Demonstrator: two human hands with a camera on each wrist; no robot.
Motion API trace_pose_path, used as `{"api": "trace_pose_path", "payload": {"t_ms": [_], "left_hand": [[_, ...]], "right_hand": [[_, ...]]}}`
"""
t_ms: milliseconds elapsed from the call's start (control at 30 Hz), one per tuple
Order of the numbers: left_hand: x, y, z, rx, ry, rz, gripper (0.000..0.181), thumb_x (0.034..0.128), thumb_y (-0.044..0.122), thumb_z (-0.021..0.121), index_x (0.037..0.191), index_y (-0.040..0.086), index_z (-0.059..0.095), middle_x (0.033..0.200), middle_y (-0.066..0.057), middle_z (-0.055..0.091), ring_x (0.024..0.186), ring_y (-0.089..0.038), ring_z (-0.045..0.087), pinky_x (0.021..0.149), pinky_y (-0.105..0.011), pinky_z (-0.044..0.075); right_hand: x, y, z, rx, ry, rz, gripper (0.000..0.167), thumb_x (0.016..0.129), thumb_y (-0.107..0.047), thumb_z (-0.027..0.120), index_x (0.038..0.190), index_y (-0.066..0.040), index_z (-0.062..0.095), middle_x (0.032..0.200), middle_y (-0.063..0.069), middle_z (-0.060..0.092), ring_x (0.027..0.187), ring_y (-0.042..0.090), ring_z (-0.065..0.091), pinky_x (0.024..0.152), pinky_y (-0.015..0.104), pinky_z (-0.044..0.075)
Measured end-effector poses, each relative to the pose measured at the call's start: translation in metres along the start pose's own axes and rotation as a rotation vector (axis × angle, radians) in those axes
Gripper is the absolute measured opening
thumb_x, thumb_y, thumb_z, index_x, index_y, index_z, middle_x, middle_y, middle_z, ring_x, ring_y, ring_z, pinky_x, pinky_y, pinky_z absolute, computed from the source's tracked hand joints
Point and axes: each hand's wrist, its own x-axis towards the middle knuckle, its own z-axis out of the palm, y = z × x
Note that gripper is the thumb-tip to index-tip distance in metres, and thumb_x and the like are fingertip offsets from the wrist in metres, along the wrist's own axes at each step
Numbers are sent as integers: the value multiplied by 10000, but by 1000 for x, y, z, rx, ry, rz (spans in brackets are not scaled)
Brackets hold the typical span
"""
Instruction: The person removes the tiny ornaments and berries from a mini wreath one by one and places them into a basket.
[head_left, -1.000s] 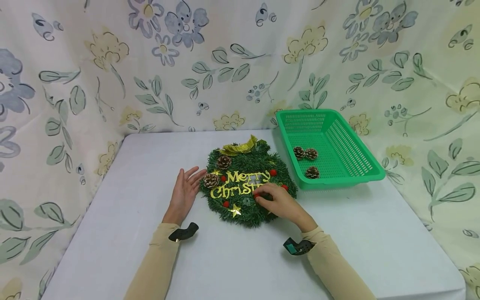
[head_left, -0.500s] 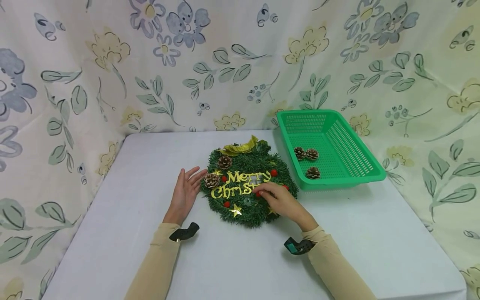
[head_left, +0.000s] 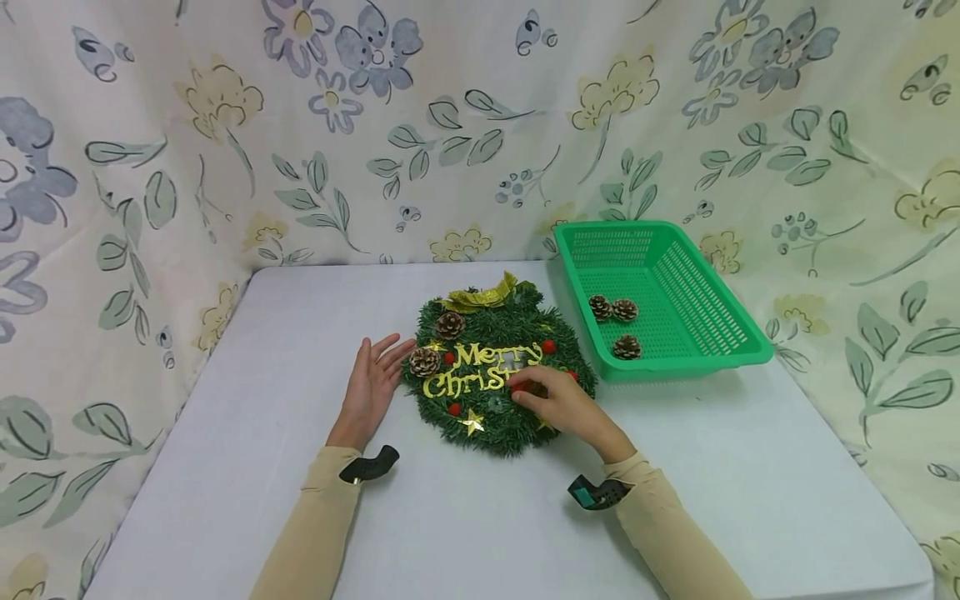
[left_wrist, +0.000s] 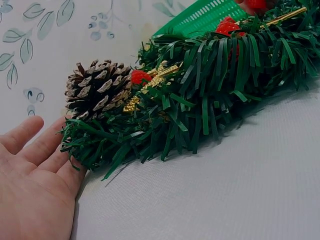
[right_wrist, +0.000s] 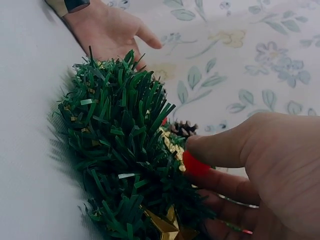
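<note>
1. Fingers (right_wrist: 225,184) of R hand (head_left: 562,402): thumb + index clamped on a red ball (right_wrist: 196,164), approx. at front-R part of the wreath (head_left: 510,321); other fingers mostly hidden in head view.
2. L hand (head_left: 367,383): palm up-ish, fingers fairly straight + slightly apart, tips at wreath's L edge; can't tell abt firm contact b/c greenery hides the tips.
3. Wreath lies flat on white cloth (head_left: 465,533), btwn both hands.
4. To do this well (judgement): pinch lightly, pads only; a hard squeeze might deform ball or tug its fixing. Small nudges, knuckles clear of the gold lettering (head_left: 467,356), which looks thin + easily bent. L hand can brace the edge if wreath slides.
5. Also on wreath, near to far: gold star (head_left: 472,422) in front, 2 pinecones (head_left: 424,362) on L side, gold bow (head_left: 487,296) at far edge.
6. Green basket (head_left: 697,364), R of wreath + just beside it, holds 3 cones (head_left: 626,347): 2 side by side nr its L wall, 1 closer to front.
7. Floral curtain (head_left: 337,167) behind everything.
</note>
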Motion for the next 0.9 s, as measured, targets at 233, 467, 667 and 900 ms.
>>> {"api": "trace_pose_path", "payload": {"t_ms": [233,467,667,900], "left_hand": [[0,0,1,0,4,4,772,1078,602,188,1619,52,159,1647,-204,308,1561,-280,246,1309,-439,40],[-1,1,1,-1,2,7,749,1087,579,167,1619,51,158,1647,-208,304,1563,-280,242,1310,-435,39],[-2,1,2,6,8,0,800,1064,629,209,1622,59,150,1656,-207,285,1567,-271,237,1309,-441,37],[-1,1,2,5,10,0,798,1064,630,213,1620,60,157,1655,-200,293,1568,-264,235,1309,-437,36]], "right_hand": [[2,-5,-3,-19,-13,21,192,986,-193,685,1155,-102,682,987,3,704,878,112,637,738,255,534],[4,-8,-7,-68,-28,35,191,982,-214,692,1153,-129,706,1006,-9,718,887,104,641,745,267,528],[5,-8,-10,-79,-30,7,207,989,-214,683,1176,-131,709,1044,3,722,905,117,645,716,265,528],[6,-7,-15,-55,-26,-50,207,996,-173,670,1185,-99,706,1036,22,716,891,134,637,709,267,534]]}}
